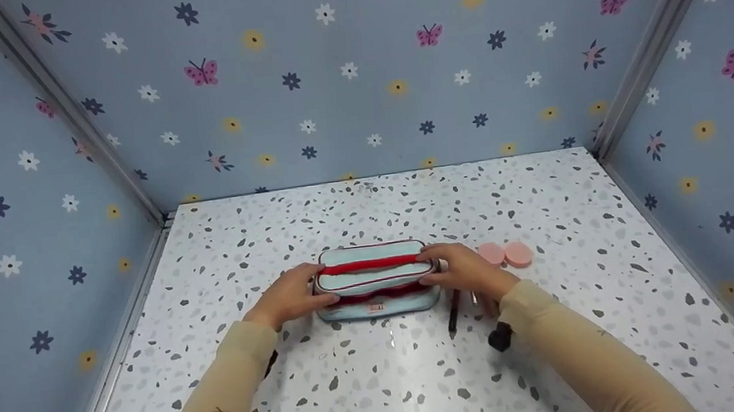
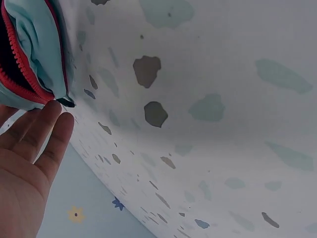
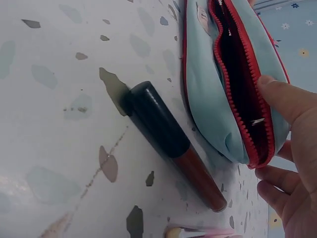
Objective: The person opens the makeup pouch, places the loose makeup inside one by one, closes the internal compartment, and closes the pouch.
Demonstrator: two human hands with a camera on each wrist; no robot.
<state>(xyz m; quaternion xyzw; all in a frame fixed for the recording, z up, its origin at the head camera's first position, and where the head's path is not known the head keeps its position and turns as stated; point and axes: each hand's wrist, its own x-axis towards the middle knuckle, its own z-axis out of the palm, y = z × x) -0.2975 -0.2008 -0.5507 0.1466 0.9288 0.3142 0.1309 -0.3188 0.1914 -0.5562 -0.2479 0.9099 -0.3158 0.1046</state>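
A light blue zippered pouch [image 1: 377,308] with red trim lies on the speckled table between both hands. Its red zipper is undone, and the dark inside shows in the right wrist view, with a small pale glint in it. My left hand [image 1: 287,298] holds the pouch's left end, thumb at the front and fingers at the top edge. The right hand [image 1: 471,270] grips the other end, its thumb pressing the zipper edge. Beside the pouch, below the right hand, lies a lip gloss tube [image 3: 163,124] with a black cap and brownish-red body.
Two round pink pads [image 1: 518,254] lie right of the right hand. A thin pink and silver item [image 3: 198,232], perhaps a brush, is partly cut off near the tube. Floral panels [image 1: 354,72] wall the table at back and sides.
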